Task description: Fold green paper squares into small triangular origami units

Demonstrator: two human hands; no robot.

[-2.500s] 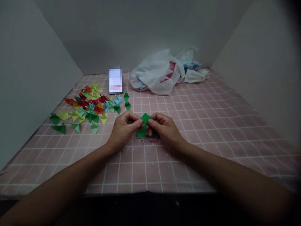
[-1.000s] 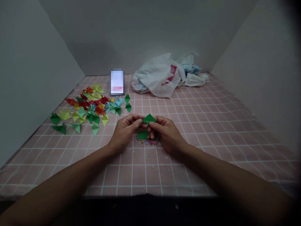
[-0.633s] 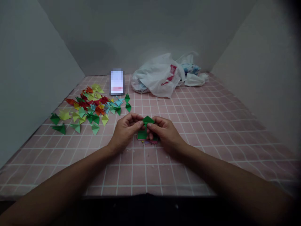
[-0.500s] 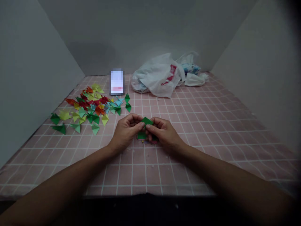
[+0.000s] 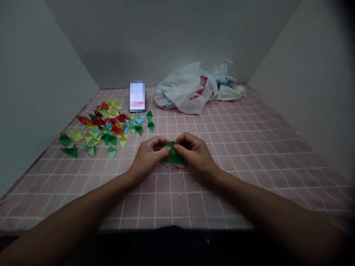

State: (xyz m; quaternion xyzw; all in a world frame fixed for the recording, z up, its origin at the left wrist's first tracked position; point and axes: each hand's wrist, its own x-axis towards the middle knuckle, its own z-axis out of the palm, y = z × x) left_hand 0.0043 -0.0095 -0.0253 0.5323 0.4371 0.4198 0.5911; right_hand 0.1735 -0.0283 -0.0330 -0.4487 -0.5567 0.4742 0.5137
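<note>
Right hand (image 5: 195,152) on pointed green paper (image 5: 172,146)

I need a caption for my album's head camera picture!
Left hand and right hand pinch green paper, colourful folded paper shapes nearby.

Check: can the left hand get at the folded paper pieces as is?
Likely yes: only tablecloth shows between the left hand and the folded paper pieces, though that hand is pinching green paper.
</note>
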